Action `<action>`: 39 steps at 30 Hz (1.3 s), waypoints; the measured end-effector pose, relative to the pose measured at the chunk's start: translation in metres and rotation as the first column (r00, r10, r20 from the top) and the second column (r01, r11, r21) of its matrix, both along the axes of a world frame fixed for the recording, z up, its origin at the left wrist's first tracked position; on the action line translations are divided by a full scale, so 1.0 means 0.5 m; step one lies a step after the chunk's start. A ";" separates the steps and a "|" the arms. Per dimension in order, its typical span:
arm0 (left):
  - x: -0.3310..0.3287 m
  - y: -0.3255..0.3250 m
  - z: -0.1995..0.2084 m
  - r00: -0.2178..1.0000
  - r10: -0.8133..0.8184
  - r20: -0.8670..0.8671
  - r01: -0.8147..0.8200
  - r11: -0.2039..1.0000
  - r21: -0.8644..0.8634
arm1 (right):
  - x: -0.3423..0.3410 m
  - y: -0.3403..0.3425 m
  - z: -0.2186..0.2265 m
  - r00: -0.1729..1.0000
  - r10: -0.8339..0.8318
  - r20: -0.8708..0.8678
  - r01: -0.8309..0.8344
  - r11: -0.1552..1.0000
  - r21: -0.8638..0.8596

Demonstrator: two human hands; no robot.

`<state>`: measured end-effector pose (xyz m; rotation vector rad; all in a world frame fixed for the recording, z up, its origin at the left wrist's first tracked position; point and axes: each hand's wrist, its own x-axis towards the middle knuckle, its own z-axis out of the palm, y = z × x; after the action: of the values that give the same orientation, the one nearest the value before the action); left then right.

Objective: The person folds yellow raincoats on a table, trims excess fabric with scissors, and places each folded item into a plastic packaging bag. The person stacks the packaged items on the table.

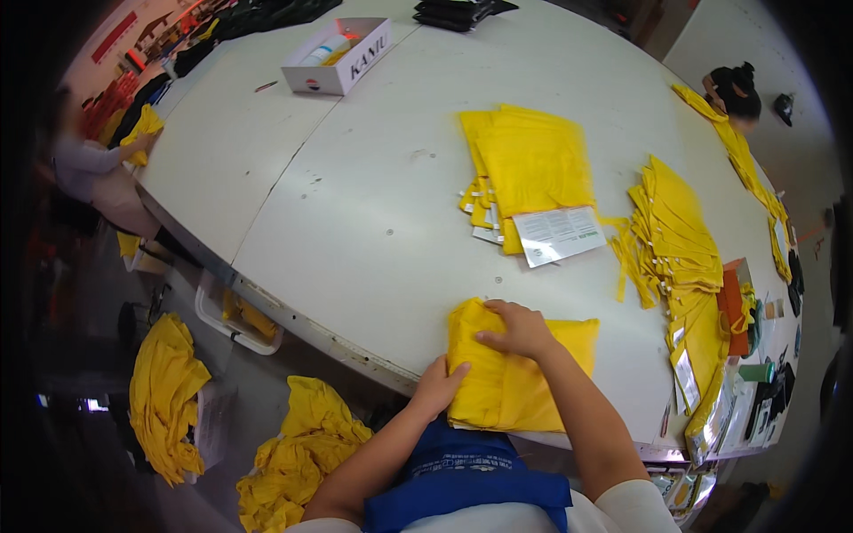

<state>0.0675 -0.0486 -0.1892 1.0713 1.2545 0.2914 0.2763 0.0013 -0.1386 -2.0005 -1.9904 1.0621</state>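
Note:
A folded yellow garment [524,382] lies at the near edge of the white table, directly before me. My left hand [438,389] grips its left edge, with the thumb on top of the cloth and the other fingers partly hidden. On the garment's far left part rests my right hand [518,330], its thumb spread from the fingers and pressed on the fabric. Beyond it sits a stack of folded yellow garments [538,160]. A white printed sheet [558,235] lies against that stack's near edge.
A fanned pile of yellow pieces [680,235] with straps lies to the right, near an orange box [734,302]. A white open box [342,58] stands far left. Yellow cloth heaps [298,453] sit below the table's left edge. Two other people [102,169] are at the table's sides.

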 end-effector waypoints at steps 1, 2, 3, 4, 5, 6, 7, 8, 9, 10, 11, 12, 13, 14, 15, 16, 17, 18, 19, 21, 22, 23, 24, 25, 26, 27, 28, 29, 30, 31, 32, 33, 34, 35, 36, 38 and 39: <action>0.004 -0.001 -0.001 0.993 0.072 0.089 -0.063 0.994 -0.093 | -0.006 0.001 0.017 0.999 -0.005 0.040 0.008 0.996 -0.084; 0.010 -0.001 -0.001 0.974 0.147 0.172 -0.114 0.975 -0.189 | -0.005 -0.007 0.022 0.999 -0.039 -0.008 0.038 0.993 -0.113; 0.015 -0.004 -0.002 0.939 0.232 0.254 -0.157 0.946 -0.285 | 0.002 -0.022 0.029 0.996 -0.071 -0.048 0.064 0.988 -0.143; 0.023 -0.012 -0.008 0.900 0.267 0.346 -0.141 0.927 -0.348 | 0.013 -0.043 0.035 0.990 -0.115 -0.080 0.099 0.979 -0.179; 0.025 -0.022 -0.006 0.915 0.176 0.364 -0.080 0.961 -0.263 | 0.017 -0.064 0.050 0.987 -0.127 -0.097 0.105 0.973 -0.207; 0.031 -0.030 0.005 0.922 0.072 0.380 -0.006 0.985 -0.171 | 0.024 -0.088 0.071 0.983 -0.152 -0.107 0.124 0.965 -0.230; 0.038 -0.036 0.009 0.924 -0.030 0.381 0.063 0.995 -0.074 | 0.035 -0.103 0.080 0.977 -0.173 -0.122 0.138 0.958 -0.251; 0.049 -0.047 -0.015 0.900 -0.103 0.423 0.095 0.995 0.040 | 0.052 -0.109 0.082 0.976 -0.159 -0.150 0.122 0.966 -0.227; 0.057 -0.054 -0.007 0.931 -0.183 0.317 0.130 0.975 0.182 | 0.074 -0.122 0.081 0.971 -0.155 -0.182 0.116 0.971 -0.209; 0.065 -0.062 0.006 0.949 -0.244 0.197 0.174 0.933 0.316 | 0.092 -0.131 0.080 0.966 -0.148 -0.213 0.108 0.976 -0.190; 0.072 -0.070 0.013 0.956 -0.284 0.070 0.227 0.871 0.437 | 0.108 -0.134 0.077 0.949 -0.169 -0.267 0.104 0.965 -0.241; 0.079 -0.079 0.006 0.961 -0.266 0.074 0.192 0.837 0.512 | 0.122 -0.129 0.072 0.926 -0.187 -0.328 0.094 0.955 -0.281; 0.086 -0.094 -0.009 0.966 -0.246 0.080 0.155 0.797 0.584 | 0.130 -0.125 0.070 0.899 -0.206 -0.386 0.079 0.944 -0.321; 0.094 -0.103 -0.024 0.970 -0.225 0.088 0.115 0.751 0.650 | 0.133 -0.124 0.071 0.884 -0.243 -0.400 0.109 0.938 -0.329; 0.096 -0.101 -0.037 0.986 -0.149 0.075 0.063 0.749 0.659 | 0.133 -0.124 0.070 0.864 -0.279 -0.419 0.136 0.931 -0.339; 0.096 -0.098 -0.050 0.995 -0.072 0.062 0.012 0.744 0.668 | 0.132 -0.124 0.069 0.843 -0.314 -0.437 0.163 0.923 -0.349; 0.098 -0.099 -0.061 0.999 0.006 0.052 -0.040 0.734 0.678 | 0.129 -0.125 0.073 0.831 -0.319 -0.456 0.159 0.921 -0.355; 0.095 -0.097 -0.056 0.996 0.043 0.082 -0.078 0.868 0.491 | 0.120 -0.124 0.079 0.817 -0.324 -0.477 0.155 0.920 -0.360; 0.092 -0.095 -0.048 0.991 0.087 0.104 -0.113 0.954 0.278 | 0.116 -0.125 0.081 0.803 -0.330 -0.497 0.151 0.918 -0.366; 0.089 -0.085 -0.045 0.991 0.067 0.118 -0.073 0.996 0.049 | 0.122 -0.130 0.082 0.842 -0.325 -0.430 0.142 0.904 -0.404; 0.088 -0.076 -0.051 0.993 -0.002 0.117 -0.004 0.999 0.049 | 0.124 -0.133 0.084 0.861 -0.320 -0.396 0.140 0.897 -0.420; 0.086 -0.067 -0.053 0.990 -0.073 0.117 0.068 0.997 0.048 | 0.122 -0.134 0.089 0.859 -0.325 -0.395 0.154 0.901 -0.406; 0.085 -0.054 -0.031 0.989 -0.085 0.117 0.076 0.994 0.080 | 0.121 -0.134 0.100 0.858 -0.331 -0.393 0.170 0.904 -0.391; 0.082 -0.037 0.015 0.988 -0.098 0.117 0.084 0.989 0.118 | 0.123 -0.132 0.116 0.856 -0.335 -0.393 0.186 0.910 -0.371; 0.077 -0.014 0.065 0.986 -0.114 0.118 0.095 0.983 0.159 | 0.118 -0.126 0.157 0.825 -0.296 -0.481 0.194 0.948 -0.252; 0.064 0.014 0.108 0.978 -0.131 0.161 0.050 0.900 0.432 | 0.111 -0.128 0.208 0.788 -0.248 -0.563 0.206 0.969 -0.137; 0.048 0.040 0.159 0.966 -0.165 0.197 -0.009 0.745 0.667 | 0.115 -0.140 0.251 0.747 -0.159 -0.645 0.253 0.966 0.056; 0.029 0.060 0.250 0.962 -0.212 0.175 -0.011 0.606 0.795 | 0.119 -0.153 0.290 0.813 0.075 -0.578 0.184 0.908 0.376; 0.013 0.066 0.341 0.955 -0.257 0.148 -0.019 0.445 0.895 | 0.116 -0.167 0.317 0.724 0.173 -0.668 0.215 0.863 0.456; 0.003 0.056 0.402 0.947 -0.317 0.053 0.072 0.369 0.927 | 0.115 -0.179 0.332 0.624 0.284 -0.728 0.254 0.808 0.532; -0.004 0.042 0.455 0.929 -0.367 -0.046 0.160 0.286 0.945 | 0.133 -0.187 0.335 0.757 0.345 -0.555 0.153 0.732 0.664; -0.004 0.030 0.478 0.902 -0.405 -0.147 0.245 0.201 0.948 | 0.151 -0.198 0.330 0.855 0.377 -0.356 0.031 0.649 0.760; 0.007 0.014 0.467 0.895 -0.389 -0.220 0.300 0.158 0.941 | 0.155 -0.212 0.312 0.917 0.305 -0.256 -0.004 0.651 0.759; 0.030 -0.005 0.435 0.879 -0.380 -0.288 0.351 0.109 0.930 | 0.170 -0.235 0.240 0.945 0.227 -0.233 0.051 0.605 0.795; 0.051 -0.022 0.393 0.860 -0.365 -0.356 0.406 0.069 0.911 | 0.178 -0.242 0.180 0.975 0.145 -0.169 0.041 0.629 0.777; 0.090 -0.027 0.250 0.808 -0.302 -0.507 0.558 0.114 0.822 | 0.179 -0.251 0.090 0.996 0.047 0.071 -0.082 0.743 0.664; 0.101 -0.021 0.167 0.790 -0.243 -0.562 0.600 0.124 0.790 | 0.175 -0.254 0.063 0.968 0.046 0.246 -0.178 0.816 0.550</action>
<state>0.1178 -0.0592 -0.1059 2.6464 0.8427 0.4671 0.3638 -0.1257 -0.1069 -1.7349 -2.2087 0.1904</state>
